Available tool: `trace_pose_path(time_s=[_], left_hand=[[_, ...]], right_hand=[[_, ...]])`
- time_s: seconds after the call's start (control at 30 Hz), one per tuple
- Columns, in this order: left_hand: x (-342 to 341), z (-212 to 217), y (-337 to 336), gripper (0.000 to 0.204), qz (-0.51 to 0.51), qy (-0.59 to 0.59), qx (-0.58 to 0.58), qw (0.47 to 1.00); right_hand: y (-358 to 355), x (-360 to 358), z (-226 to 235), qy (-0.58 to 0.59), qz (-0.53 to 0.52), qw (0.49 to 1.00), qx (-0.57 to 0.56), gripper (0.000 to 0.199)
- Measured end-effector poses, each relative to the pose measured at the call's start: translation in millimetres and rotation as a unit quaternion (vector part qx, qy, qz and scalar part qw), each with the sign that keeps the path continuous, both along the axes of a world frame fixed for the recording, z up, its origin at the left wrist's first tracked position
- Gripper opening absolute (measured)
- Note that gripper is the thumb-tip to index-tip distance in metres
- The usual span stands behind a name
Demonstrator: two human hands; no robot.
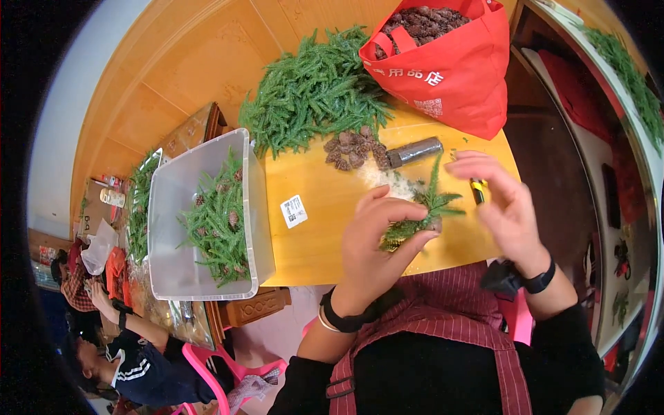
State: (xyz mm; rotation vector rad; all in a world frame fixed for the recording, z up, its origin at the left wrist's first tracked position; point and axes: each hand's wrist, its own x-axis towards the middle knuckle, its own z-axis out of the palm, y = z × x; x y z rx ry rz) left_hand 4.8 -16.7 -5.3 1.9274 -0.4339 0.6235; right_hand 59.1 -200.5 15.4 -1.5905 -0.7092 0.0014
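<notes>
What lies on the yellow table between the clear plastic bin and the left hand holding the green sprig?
In the head view, only a small white printed sticker lies there, on bare yellow tabletop.

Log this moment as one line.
left hand: holds green sprig | right hand: open, beside sprig | pinecones, glue stick behind

red bag (456,76), white label (294,211) on board
</notes>
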Motion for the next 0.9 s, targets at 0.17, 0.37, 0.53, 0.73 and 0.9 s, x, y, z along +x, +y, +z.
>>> trace_pose_path(time_s=[0.17,0.37,0.53,0.73,0.9], left_hand=[[-0.4,-4.6,-5.2,0.023,-0.071,0.115,-0.197,0.971],[0.7,-8.9,-5.7,0.029,-0.139,0.154,-0.285,0.936],[-4.2,-7.8,1.0,0.029,-0.169,0.192,-0.352,0.900],[-3.6,-2.4,6.5,0.028,-0.202,0.205,-0.351,0.891],[0.6,-5.2,7.1,0.030,-0.225,0.185,-0.321,0.901]], right_hand=[[-61.5,19.1,-44.0,-0.071,-0.155,0.901,-0.399,0.036],[-78.0,14.1,-92.4,-0.074,-0.175,0.848,-0.495,0.044],[-81.7,16.0,-101.2,-0.047,-0.180,0.892,-0.412,0.024],[-111.2,7.6,-85.3,0.169,-0.143,0.964,-0.147,0.018],[-97.6,-12.8,-25.7,0.198,0.012,0.980,-0.032,0.034]])
